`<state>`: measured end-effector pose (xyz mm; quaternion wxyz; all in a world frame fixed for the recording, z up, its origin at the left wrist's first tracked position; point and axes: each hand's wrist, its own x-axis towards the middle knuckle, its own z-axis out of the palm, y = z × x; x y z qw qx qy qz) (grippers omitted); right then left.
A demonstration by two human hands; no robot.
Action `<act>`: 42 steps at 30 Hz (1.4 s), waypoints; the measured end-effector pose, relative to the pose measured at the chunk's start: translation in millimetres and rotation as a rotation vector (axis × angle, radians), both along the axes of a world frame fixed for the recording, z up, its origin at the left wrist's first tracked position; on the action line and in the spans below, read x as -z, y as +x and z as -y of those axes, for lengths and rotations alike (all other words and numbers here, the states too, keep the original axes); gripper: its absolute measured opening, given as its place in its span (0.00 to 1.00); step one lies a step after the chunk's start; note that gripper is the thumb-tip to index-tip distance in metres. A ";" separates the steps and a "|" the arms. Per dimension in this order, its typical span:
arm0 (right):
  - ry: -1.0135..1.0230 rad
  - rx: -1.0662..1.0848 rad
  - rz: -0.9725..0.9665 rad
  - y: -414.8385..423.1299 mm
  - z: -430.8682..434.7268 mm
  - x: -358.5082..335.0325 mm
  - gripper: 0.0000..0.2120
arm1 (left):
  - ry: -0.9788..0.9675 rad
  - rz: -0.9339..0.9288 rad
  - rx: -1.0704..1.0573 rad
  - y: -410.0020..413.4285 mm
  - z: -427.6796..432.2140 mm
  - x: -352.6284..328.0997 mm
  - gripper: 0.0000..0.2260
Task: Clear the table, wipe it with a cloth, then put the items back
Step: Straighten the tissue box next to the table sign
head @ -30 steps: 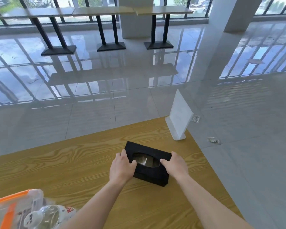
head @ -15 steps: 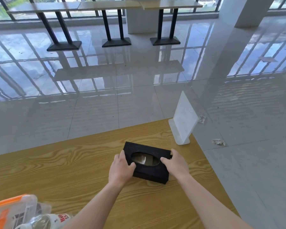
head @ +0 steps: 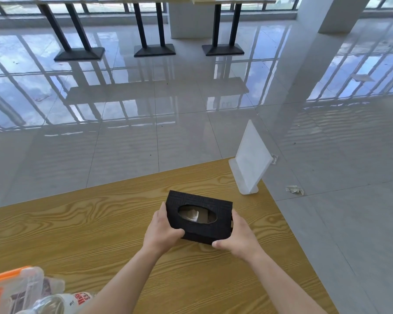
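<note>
A black tissue box (head: 202, 201) with an oval opening sits near the right end of the wooden table (head: 89, 223). My left hand (head: 161, 232) grips its left end and my right hand (head: 236, 236) grips its right end. A little white tissue shows inside the opening. A white upright sign holder (head: 250, 162) stands at the table's far right corner, just beyond the box. No cloth is visible.
A clear plastic container with an orange lid (head: 11, 288) and a plastic bottle (head: 55, 304) lie at the table's near left. The table edge runs close on the right. Scraps of litter (head: 294, 190) lie on the tiled floor; high tables (head: 152, 26) stand far back.
Both hands have kept hold of the tissue box. The hands have shifted lower around its ends and the box now sits a bit closer to me; the view has tilted slightly.
</note>
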<state>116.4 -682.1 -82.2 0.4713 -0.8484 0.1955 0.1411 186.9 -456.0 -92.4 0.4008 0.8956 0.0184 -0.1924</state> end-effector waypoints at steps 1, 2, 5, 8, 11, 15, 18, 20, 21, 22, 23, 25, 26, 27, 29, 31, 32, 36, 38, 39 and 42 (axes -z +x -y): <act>-0.019 -0.001 0.002 -0.2 -0.4 0.9 0.44 | 0.003 -0.006 0.018 -0.2 -0.5 0.0 0.37; -0.049 -0.001 0.010 0.1 -1.0 1.0 0.43 | 0.007 -0.005 0.035 -0.3 -0.7 -0.1 0.40; -0.145 -0.014 0.037 7.6 -0.3 0.4 0.39 | 0.024 0.021 0.059 -0.5 -1.8 0.3 0.42; -0.169 -0.052 0.035 17.0 6.2 -2.2 0.38 | 0.054 0.055 0.054 -0.6 -3.9 3.4 0.42; -0.162 -0.073 0.045 17.5 16.9 -2.1 0.43 | 0.055 0.070 0.047 -4.7 -6.9 5.5 0.44; -0.178 -0.030 -0.023 9.4 27.1 1.6 0.55 | 0.026 0.096 0.036 -9.4 -10.5 8.7 0.42; -0.175 -0.077 0.016 9.5 23.3 2.6 0.43 | 0.009 0.127 0.028 -12.2 -5.9 10.1 0.32; -0.198 -0.097 0.060 13.8 20.1 0.6 0.30 | 0.012 0.143 0.006 -12.1 -2.5 10.0 0.29; -0.201 -0.099 0.068 16.3 19.4 -0.3 0.28 | 0.014 0.144 0.000 -11.1 -1.3 10.2 0.28; -0.200 -0.102 0.070 19.2 19.5 -1.0 0.27 | 0.015 0.143 -0.003 -9.7 -0.4 10.4 0.28; -0.202 -0.106 0.070 22.2 19.9 -1.8 0.27 | 0.019 0.143 -0.005 -7.9 0.5 10.4 0.28; -0.210 -0.114 0.069 28.3 22.0 -2.6 0.27 | 0.026 0.140 -0.011 -3.2 3.3 10.3 0.29; -0.214 -0.119 0.067 31.8 23.0 -2.9 0.28 | 0.024 0.134 -0.016 -0.7 4.8 10.5 0.29; -0.217 -0.126 0.063 35.5 24.3 -3.0 0.28 | 0.021 0.127 -0.023 1.5 6.5 10.9 0.30; -0.224 -0.134 0.058 43.8 28.0 -2.7 0.28 | 0.022 0.119 -0.038 5.0 9.8 11.6 0.30; -0.234 -0.142 0.061 52.5 32.1 -2.4 0.26 | 0.020 0.119 -0.045 7.9 12.5 13.0 0.31; -0.236 -0.145 0.063 56.7 33.9 -2.2 0.26 | 0.018 0.121 -0.048 9.4 13.7 13.5 0.31; -0.236 -0.147 0.073 69.2 38.5 -0.1 0.25 | 0.018 0.128 -0.055 17.9 17.0 13.7 0.29; -0.232 -0.144 0.076 73.9 39.8 1.6 0.26 | 0.018 0.129 -0.055 23.2 17.8 13.5 0.29; -0.230 -0.145 0.076 76.3 40.2 2.1 0.26 | 0.019 0.130 -0.054 25.6 18.2 13.4 0.29; -0.225 -0.147 0.075 83.5 41.7 2.3 0.28 | 0.021 0.139 -0.058 31.3 20.3 13.8 0.28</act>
